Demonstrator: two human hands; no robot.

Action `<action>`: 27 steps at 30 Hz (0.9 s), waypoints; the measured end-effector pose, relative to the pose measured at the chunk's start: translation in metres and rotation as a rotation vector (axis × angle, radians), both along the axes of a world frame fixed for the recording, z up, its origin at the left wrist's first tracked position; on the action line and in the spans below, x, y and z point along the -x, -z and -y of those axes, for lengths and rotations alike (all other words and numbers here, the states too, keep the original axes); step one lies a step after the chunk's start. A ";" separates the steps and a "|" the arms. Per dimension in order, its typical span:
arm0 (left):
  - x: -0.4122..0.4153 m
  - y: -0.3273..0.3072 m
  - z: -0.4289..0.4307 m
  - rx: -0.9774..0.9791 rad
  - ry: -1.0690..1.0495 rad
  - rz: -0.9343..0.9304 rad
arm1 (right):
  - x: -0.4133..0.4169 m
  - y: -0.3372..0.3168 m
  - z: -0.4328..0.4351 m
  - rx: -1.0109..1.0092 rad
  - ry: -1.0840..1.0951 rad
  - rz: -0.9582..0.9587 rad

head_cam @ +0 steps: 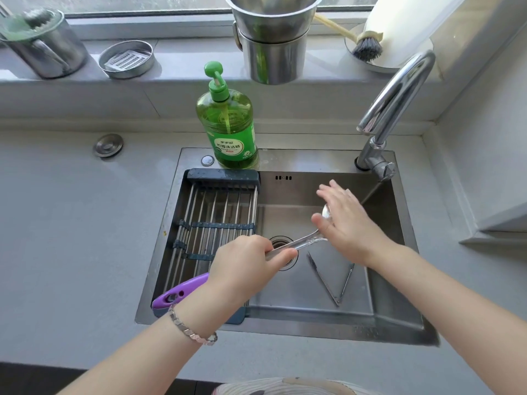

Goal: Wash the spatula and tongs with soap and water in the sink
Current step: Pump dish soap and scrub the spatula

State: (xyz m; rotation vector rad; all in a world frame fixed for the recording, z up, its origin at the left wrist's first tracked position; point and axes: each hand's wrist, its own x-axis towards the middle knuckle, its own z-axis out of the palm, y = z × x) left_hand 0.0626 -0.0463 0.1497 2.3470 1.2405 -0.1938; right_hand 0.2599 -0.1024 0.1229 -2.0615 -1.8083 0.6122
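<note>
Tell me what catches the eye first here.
Two hands meet over the sink: the left hand grips the metal spatula by its handle, while the right hand lies flat over its head. A bright green soap bottle stands on the sink's back ledge, and the tongs lie in a V on the basin floor.

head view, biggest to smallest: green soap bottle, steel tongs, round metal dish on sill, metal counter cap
1. green plastic soap bottle
2. V-shaped steel tongs and round metal dish: look alike, unranked
3. small round metal counter cap
</note>
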 end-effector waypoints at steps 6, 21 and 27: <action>0.004 0.002 -0.002 -0.074 0.054 -0.032 | -0.007 -0.004 0.002 0.009 -0.115 0.003; 0.009 0.004 -0.018 0.079 0.194 -0.038 | -0.038 -0.038 -0.024 0.609 -0.154 -0.263; 0.010 0.002 -0.021 0.059 0.209 -0.058 | -0.034 -0.034 -0.025 0.544 -0.078 -0.286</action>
